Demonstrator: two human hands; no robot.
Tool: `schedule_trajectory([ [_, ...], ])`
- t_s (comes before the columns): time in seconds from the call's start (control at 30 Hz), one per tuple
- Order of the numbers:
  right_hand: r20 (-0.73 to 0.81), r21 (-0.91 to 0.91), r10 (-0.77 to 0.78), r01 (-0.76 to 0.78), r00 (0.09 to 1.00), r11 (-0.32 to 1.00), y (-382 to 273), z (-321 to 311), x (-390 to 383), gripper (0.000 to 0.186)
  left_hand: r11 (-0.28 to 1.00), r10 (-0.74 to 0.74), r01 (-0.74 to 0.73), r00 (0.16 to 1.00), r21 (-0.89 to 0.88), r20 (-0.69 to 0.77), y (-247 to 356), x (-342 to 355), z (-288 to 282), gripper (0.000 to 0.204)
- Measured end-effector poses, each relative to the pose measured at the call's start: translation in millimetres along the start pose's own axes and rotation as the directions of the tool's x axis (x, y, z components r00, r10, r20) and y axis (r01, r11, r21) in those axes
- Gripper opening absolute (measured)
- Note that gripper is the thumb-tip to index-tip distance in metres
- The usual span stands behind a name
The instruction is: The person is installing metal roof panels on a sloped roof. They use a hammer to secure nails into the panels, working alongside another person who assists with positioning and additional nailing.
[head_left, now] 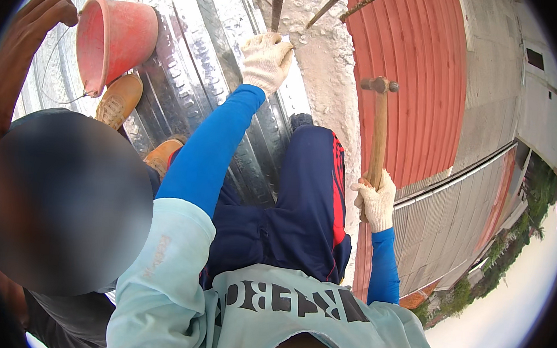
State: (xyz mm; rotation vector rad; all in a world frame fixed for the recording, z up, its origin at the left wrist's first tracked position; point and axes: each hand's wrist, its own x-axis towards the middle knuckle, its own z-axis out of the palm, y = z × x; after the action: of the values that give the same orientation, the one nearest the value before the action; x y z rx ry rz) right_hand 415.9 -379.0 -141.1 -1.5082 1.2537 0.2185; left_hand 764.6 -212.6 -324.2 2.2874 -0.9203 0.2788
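Note:
My left hand (265, 61), in a cream knit glove, is closed at the edge of the ribbed metal decking (195, 73), just below a rusty rebar (277, 8); what its fingers hold, if anything, is hidden. My right hand (374, 199), also gloved, grips the wooden handle of a hammer (379, 116), which is held upright with its metal head at the top, out over the drop beside the rough concrete edge (322, 87). One of my knees (308, 150) rests near that edge.
At left another person (59, 317) is close beside me, bare arm raised, boots (117, 103) on the decking. A red bucket (134, 34) lies on its side. More rebars (359, 7) jut above the concrete. Beyond the edge, below, are red (418, 87) and grey roofs (486, 110) and trees.

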Motion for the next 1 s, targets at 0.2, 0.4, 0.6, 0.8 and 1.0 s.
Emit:
schedule_trajectory([
  [0.2,0.117,-0.183,-0.026,0.047,0.993,0.982,-14,38,41,0.027,1.0,0.015,-0.015,1.0,-0.019,-0.022,-4,-3,2,0.015],
  [0.4,0.2,-0.32,-0.007,0.072,0.98,0.945,-45,44,53,0.041,0.999,0.019,-0.02,0.999,-0.031,-0.042,-3,0,3,0.014],
  [0.6,0.235,-0.43,-0.012,0.115,0.972,0.896,-74,52,55,0.047,1.0,0.01,-0.011,0.999,-0.023,-0.042,-2,0,5,0.014],
  [0.8,0.249,-0.406,0.068,0.04,0.966,0.913,-80,65,66,0.048,1.0,0.011,-0.012,0.999,-0.008,-0.04,-3,-2,7,0.013],
  [1.0,0.268,-0.425,0.128,-0.002,0.955,0.905,-90,65,68,0.045,0.998,-0.028,0.028,1.0,0.05,0.003,2,-3,8,0.012],
])
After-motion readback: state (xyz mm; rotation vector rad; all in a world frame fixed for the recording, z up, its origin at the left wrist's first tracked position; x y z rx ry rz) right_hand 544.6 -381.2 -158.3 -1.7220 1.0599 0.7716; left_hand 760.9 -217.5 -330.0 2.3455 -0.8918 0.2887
